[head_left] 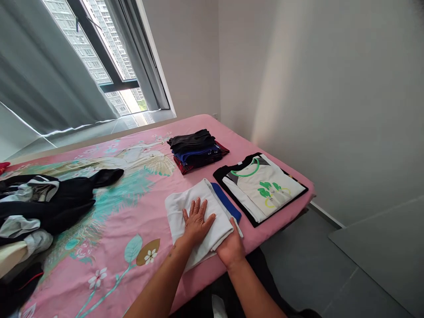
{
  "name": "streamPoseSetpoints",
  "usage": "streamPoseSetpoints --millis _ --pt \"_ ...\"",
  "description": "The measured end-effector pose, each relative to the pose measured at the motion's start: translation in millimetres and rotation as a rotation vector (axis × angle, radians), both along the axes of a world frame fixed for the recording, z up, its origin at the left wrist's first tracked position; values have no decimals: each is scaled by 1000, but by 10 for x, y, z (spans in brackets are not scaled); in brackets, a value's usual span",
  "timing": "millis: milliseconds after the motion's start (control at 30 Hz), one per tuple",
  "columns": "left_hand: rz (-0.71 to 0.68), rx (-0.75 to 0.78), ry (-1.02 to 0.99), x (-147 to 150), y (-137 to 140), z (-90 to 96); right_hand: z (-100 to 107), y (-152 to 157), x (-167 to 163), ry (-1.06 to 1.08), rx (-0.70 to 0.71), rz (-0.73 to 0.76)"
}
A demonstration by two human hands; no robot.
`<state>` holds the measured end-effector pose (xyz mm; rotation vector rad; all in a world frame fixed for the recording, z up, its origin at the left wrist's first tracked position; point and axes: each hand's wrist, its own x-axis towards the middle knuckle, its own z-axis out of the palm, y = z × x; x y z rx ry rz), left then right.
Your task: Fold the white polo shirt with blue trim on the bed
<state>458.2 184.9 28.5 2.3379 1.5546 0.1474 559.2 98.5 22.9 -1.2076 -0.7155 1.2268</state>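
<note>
A folded white garment (208, 194) lies near the front edge of the bed, with a blue folded piece (227, 201) showing under its right side. My left hand (196, 224) rests flat on top of it, fingers stretched and spread. At its near right corner, my right hand (232, 247) holds the edge, thumb up and fingers hidden beneath the cloth. To the right is a neat stack of folded shirts, topped by a white one with a green collar (258, 183) and green print. Behind stands a pile of dark, blue and red folded clothes (195, 150).
A loose heap of black and white clothes (49, 203) spreads over the left of the bed. The pink flowered sheet (132, 282) covers the mattress. A grey wall (331, 110) runs along the right, and a curtained window (99, 48) is at the far left.
</note>
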Motion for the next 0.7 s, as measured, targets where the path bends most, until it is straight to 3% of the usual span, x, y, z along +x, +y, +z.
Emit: streamPoseSetpoints --millis 133,233,300,467,700 --pt "-7 8 22 52 -43 25 -20 -461 134 655 -57 3" --pt "-26 1 7 73 -121 99 -93 -688 121 785 -141 -48" --pt "-104 -4 -18 37 -217 168 -130 -732 72 759 -161 -87" --pt "-455 17 -24 -227 -585 230 -130 -658 -8 605 -151 -83" --pt "-446 67 -9 -452 -777 67 -98 -591 -47 240 -299 -18"
